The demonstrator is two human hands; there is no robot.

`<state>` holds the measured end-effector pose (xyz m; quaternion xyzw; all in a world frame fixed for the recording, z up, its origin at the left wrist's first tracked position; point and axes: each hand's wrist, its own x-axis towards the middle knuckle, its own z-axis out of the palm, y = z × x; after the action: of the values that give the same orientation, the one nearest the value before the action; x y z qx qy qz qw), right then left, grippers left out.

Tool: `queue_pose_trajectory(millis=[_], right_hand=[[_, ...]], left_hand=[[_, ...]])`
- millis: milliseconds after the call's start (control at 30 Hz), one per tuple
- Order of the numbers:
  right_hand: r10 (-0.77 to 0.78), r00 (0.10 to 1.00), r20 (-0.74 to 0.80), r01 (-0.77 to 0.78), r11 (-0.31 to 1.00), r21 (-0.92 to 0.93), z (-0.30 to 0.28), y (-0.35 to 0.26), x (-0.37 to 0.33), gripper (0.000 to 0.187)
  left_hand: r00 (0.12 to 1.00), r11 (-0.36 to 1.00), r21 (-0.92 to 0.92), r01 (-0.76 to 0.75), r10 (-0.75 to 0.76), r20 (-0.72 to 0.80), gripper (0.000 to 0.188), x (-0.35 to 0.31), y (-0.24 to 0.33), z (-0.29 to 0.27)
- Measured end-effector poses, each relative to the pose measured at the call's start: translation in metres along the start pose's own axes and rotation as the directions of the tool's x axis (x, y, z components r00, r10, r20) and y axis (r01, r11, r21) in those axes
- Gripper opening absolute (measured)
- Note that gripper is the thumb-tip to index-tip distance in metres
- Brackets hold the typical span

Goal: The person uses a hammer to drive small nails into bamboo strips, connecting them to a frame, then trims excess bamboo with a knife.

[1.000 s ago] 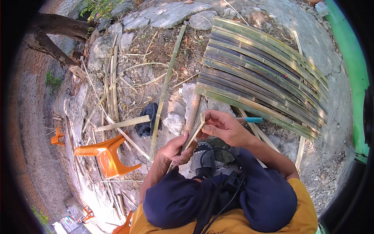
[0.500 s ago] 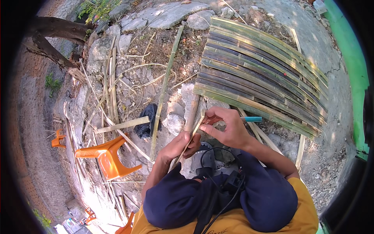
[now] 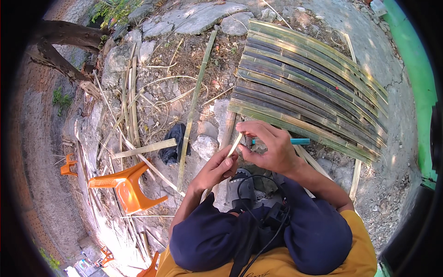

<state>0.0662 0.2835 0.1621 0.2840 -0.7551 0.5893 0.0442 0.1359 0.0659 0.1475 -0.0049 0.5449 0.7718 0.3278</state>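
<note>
My left hand is closed around a thin, pale bamboo strip, its upper end tilted up toward my right hand. Thumb and fingers of my right hand curl around the strip's tip. A turquoise-handled knife runs across behind my right fingers, its handle sticking out on the far side of the hand. Its dark front part shows only in small pieces between thumb and forefinger. Just beyond the hands, a brown bamboo pole lies pointing away from me.
A panel of bamboo slats rests on crosspieces at the far right. One long green slat lies left of my hands, beside a black plastic bag. An orange plastic stool lies tipped over at left. Stones and loose strips cover the ground.
My left hand has turned and slid slightly up the strip, so a shorter, paler end shows. My right fingers have lifted and opened a little at the tip.
</note>
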Motion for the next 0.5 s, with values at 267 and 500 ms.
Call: queue_pose_trajectory(millis=[267, 500], right_hand=[[-0.153, 0.988, 0.033, 0.155, 0.984, -0.089, -0.006, 0.008, 0.003, 0.047], [-0.146, 0.989, 0.03, 0.146, 0.989, -0.015, -0.007, 0.023, -0.002, 0.044]], left_hand=[[0.993, 0.946, 0.323, 0.005, 0.033, -0.112, 0.032, -0.006, 0.009, 0.001], [0.977, 0.878, 0.472, 0.079, 0.025, -0.21, 0.032, -0.01, 0.019, 0.013]])
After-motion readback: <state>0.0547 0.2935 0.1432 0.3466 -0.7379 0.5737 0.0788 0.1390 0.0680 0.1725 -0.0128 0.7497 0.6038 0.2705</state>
